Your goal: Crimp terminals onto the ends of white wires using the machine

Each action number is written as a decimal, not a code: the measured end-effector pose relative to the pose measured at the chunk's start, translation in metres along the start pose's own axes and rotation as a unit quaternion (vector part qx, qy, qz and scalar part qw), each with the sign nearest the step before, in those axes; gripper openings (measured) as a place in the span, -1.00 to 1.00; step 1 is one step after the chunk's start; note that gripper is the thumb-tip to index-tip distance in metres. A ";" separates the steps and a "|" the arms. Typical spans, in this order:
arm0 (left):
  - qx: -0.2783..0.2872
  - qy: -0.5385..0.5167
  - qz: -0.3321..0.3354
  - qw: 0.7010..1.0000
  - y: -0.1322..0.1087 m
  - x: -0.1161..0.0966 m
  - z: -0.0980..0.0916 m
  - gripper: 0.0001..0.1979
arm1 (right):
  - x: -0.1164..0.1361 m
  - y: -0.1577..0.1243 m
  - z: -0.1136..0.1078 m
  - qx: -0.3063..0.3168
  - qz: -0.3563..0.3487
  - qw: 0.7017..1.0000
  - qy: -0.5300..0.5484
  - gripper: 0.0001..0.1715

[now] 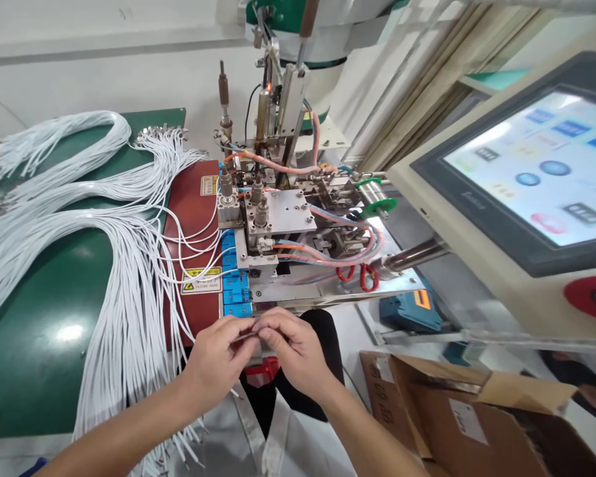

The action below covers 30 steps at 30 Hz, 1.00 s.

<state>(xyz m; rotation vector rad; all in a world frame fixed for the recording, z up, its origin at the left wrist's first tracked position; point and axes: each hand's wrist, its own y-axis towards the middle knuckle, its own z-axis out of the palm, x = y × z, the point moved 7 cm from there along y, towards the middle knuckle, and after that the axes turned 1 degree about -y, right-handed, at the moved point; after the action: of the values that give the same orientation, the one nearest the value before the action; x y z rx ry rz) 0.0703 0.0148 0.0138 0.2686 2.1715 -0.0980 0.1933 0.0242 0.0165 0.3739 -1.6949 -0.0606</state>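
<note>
My left hand (221, 358) is closed in a pinch on a thin white cable (245, 337), of which only a short stretch shows between thumb and forefinger. Touching its fingertips, my right hand (295, 348) pinches at the cable's end; the tip itself is hidden by the fingers. Just beyond both hands is a row of blue fixture blocks (236, 285) along the machine's front left side. Several white cables lead from a large bundle (124, 285) across a red-brown plate (191, 228) into these blocks.
A machine (283, 215) with pneumatic hoses and a green-flanged wire spool (375, 197) stands ahead. To the right are a touchscreen panel (536, 165) with a red button surround, and an opened cardboard box (467, 417) below. A green table (44, 377) carries the bundles at left.
</note>
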 end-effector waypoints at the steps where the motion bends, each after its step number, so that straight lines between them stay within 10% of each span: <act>1: 0.006 0.003 0.005 1.000 0.001 -0.001 0.000 -0.85 | 0.005 0.001 0.000 -0.003 -0.036 0.999 -0.031 -0.84; 5: 0.050 -0.055 -0.053 0.996 0.005 0.002 0.000 -0.82 | 0.015 0.000 0.004 -0.029 -0.104 0.991 -0.084 -0.81; 10: 0.075 -0.143 -0.094 0.982 0.007 0.008 -0.004 -0.79 | -0.004 -0.005 -0.003 -0.156 0.005 0.988 -0.018 -0.83; 30: 0.047 -0.239 -0.169 0.955 0.006 0.025 -0.007 -0.79 | -0.011 -0.004 0.010 -0.144 0.090 0.985 0.030 -0.90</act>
<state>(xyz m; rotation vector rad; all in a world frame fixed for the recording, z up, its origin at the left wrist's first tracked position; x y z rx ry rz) 0.0527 0.0255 -0.0024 -0.0756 1.7107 -0.4182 0.1856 0.0223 0.0033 0.0058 -1.6264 -0.1568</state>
